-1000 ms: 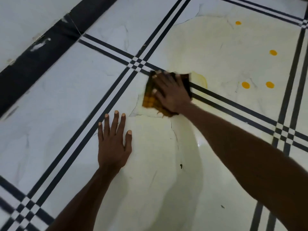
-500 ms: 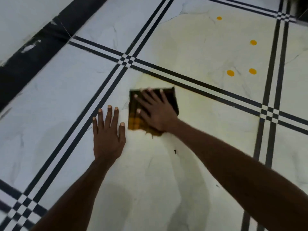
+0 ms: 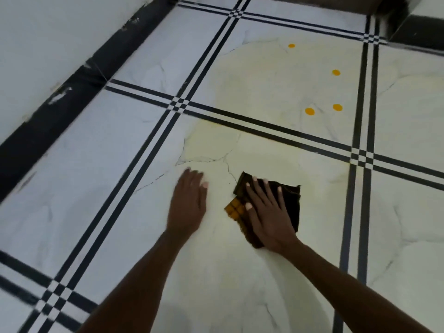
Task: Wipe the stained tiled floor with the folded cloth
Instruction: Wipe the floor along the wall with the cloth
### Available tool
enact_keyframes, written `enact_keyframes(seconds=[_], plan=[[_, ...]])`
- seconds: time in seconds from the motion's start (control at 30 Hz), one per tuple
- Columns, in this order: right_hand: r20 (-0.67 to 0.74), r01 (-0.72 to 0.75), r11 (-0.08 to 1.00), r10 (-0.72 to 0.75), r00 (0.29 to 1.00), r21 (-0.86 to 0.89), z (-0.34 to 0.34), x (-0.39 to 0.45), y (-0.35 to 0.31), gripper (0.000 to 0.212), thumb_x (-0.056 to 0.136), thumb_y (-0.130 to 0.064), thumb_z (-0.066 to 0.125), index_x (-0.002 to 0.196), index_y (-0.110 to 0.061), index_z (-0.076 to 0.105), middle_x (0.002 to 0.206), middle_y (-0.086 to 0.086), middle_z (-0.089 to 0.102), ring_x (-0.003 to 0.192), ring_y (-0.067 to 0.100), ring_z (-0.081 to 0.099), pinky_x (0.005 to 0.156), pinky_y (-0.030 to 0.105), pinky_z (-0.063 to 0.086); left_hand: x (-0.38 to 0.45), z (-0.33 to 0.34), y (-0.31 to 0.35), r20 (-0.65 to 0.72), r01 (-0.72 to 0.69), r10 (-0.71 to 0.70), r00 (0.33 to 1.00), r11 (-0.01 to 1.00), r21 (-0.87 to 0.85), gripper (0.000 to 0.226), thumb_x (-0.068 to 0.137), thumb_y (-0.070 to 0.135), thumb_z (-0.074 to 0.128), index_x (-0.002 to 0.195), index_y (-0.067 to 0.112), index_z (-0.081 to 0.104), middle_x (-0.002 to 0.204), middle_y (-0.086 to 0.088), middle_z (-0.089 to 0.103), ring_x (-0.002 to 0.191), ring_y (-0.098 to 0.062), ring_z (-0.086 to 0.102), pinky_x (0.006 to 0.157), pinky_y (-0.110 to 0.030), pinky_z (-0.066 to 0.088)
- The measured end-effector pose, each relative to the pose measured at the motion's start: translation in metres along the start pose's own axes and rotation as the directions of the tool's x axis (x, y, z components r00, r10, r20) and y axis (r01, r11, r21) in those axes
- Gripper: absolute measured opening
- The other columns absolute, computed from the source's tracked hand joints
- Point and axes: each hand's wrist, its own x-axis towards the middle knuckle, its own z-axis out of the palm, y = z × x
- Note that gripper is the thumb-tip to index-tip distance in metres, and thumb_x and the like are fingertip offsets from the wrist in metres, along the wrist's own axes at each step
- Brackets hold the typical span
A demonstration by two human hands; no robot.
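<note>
Cloth has come back toward me since the earlier frames: it was up at the black double tile line, now the folded cloth (image 3: pixel 283 203) sits in the lower centre of the frame, well below that line, on the pale yellow smear. My right hand (image 3: pixel 269 217) lies flat on top of it, fingers straight and slightly spread, palm pressing down, not pinching any fabric. My left hand (image 3: pixel 188 203) is flat on the tiled floor (image 3: pixel 101 179) just left of the cloth, fingers together, propping me; it is a bit blurred, so I can't tell how much weight is on it. Four orange spots, e.g. (image 3: pixel 310 111), sit untouched in the upper right, above the line, inside a wide yellowish film (image 3: pixel 264 75). Risks as I judge them: the cloth's lower left corner already shows orange, so it looks loaded and further passes may just spread the film onto the clean white tiles at left. With only a flat palm on it, the fold could slide open or bunch on a fast stroke. The floor looks wet and glossy, so the propping left hand could slip. Reaching the far spots means a long stretch with weak pressure there.
</note>
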Motion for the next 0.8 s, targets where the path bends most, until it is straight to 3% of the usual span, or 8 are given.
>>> enact_keyframes(seconds=[0.1,0.23,0.37,0.47,0.57,0.63,0.7,0.8], plan=[[-0.071,-0.145,0.960,0.166,0.984,0.240,-0.030,0.006,0.012,0.054,0.112,-0.035,0.034,0.164,-0.023,0.027,0.172,0.004,0.024,0.162,0.023,0.011,0.132,0.048,0.010,0.011,0.018,0.053,0.122,-0.068,0.086,0.989,0.987,-0.148,0.044,0.108,0.029,0.043,0.145,0.005,0.052,0.146,-0.015,0.055,0.140,-0.028,0.045,0.115,-0.048,0.044],[-0.037,-0.319,0.947,0.318,0.948,-0.035,-0.069,0.007,0.044,0.057,0.101,-0.035,0.062,0.154,-0.021,0.046,0.148,0.010,0.052,0.138,0.032,0.046,0.117,0.054,0.033,0.045,0.032,0.109,0.336,0.073,-0.020,0.942,0.986,-0.147,0.065,0.099,0.037,0.062,0.152,0.007,0.040,0.143,-0.015,0.052,0.133,-0.031,0.047,0.110,-0.047,0.045],[0.083,-0.379,0.923,0.374,0.924,0.061,-0.082,0.008,0.060,0.040,0.099,-0.036,0.065,0.137,-0.023,0.057,0.113,0.002,0.068,0.114,0.024,0.062,0.108,0.049,0.035,0.064,0.036,0.134,0.506,0.180,-0.142,0.851,0.983,-0.028,0.054,0.088,0.033,0.078,0.129,0.010,0.052,0.121,-0.013,0.066,0.116,-0.031,0.062,0.101,-0.048,0.050],[0.067,-0.340,0.934,0.335,0.940,0.111,-0.099,0.016,0.068,0.020,0.100,-0.020,0.066,0.116,-0.010,0.072,0.110,0.014,0.063,0.110,0.034,0.061,0.087,0.034,0.043,0.074,0.031,0.134,0.495,0.172,-0.114,0.862,0.982,-0.073,0.036,0.091,0.042,0.073,0.115,0.019,0.059,0.118,-0.005,0.066,0.117,-0.027,0.058,0.103,-0.050,0.046],[-0.064,-0.242,0.963,0.251,0.966,0.120,-0.133,0.024,0.066,0.015,0.096,-0.008,0.068,0.110,-0.007,0.073,0.117,0.020,0.059,0.114,0.034,0.056,0.090,0.030,0.040,0.089,0.010,0.145,0.450,0.113,0.028,0.892,0.952,-0.283,0.027,0.093,0.036,0.072,0.105,0.021,0.055,0.105,-0.001,0.065,0.104,-0.024,0.063,0.086,-0.035,0.052],[-0.144,-0.204,0.962,0.231,0.962,0.180,-0.161,0.027,0.055,0.020,0.096,0.001,0.061,0.112,-0.008,0.070,0.120,0.017,0.065,0.113,0.031,0.060,0.092,0.036,0.049,0.100,-0.008,0.159,0.361,0.081,0.075,0.930,0.913,-0.399,0.025,0.093,0.026,0.074,0.104,0.019,0.052,0.104,-0.003,0.066,0.098,-0.020,0.064,0.076,-0.025,0.050],[-0.251,-0.172,0.968,0.215,0.944,0.183,-0.185,0.027,0.044,0.026,0.096,0.004,0.055,0.111,-0.013,0.068,0.108,0.010,0.073,0.100,0.031,0.068,0.088,0.047,0.057,0.111,-0.025,0.173,0.249,0.030,0.105,0.963,0.874,-0.484,0.027,0.090,0.016,0.077,0.104,0.016,0.053,0.102,-0.004,0.069,0.097,-0.019,0.067,0.081,-0.026,0.054],[-0.422,-0.106,0.994,0.109,0.900,0.031,-0.207,0.016,0.032,0.028,0.093,0.001,0.057,0.109,-0.018,0.070,0.091,0.001,0.076,0.082,0.030,0.071,0.081,0.050,0.057,0.112,-0.040,0.179,0.122,-0.092,0.192,0.974,0.821,-0.563,0.032,0.086,0.002,0.077,0.103,0.014,0.053,0.097,-0.003,0.070,0.090,-0.007,0.066,0.082,-0.011,0.050]])
